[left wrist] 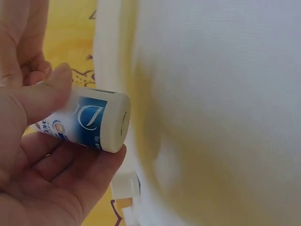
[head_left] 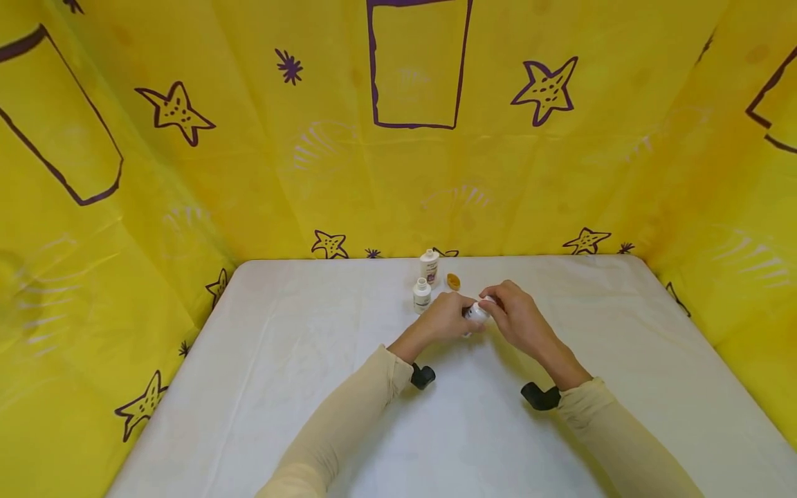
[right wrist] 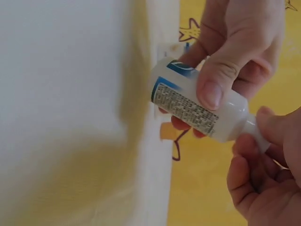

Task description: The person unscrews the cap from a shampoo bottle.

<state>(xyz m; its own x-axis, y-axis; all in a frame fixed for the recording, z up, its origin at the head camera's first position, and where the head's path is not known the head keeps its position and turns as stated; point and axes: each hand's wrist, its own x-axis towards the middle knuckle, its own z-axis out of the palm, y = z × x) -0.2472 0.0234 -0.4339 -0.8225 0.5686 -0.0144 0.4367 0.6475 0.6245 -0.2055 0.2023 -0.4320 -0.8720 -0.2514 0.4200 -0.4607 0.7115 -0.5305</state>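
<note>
My left hand (head_left: 447, 317) grips a small white bottle (left wrist: 84, 117) by its body, thumb on one side and fingers beneath. Blue and white print covers the label, and the flat base points away from the palm. My right hand (head_left: 517, 319) pinches the white top (right wrist: 256, 132) at the bottle's other end between thumb and fingers. The bottle is tilted and held off the table. In the left wrist view the top end is hidden behind the hand. Whether the top is turning cannot be told.
Left of the hands, two uncapped white bottles, a nearer one (head_left: 422, 297) and a farther one (head_left: 429, 267), stand upright on the white-covered table (head_left: 299, 387). An orange cap-like piece (head_left: 453, 281) lies beside them. Yellow patterned cloth (head_left: 398, 187) walls the back and sides.
</note>
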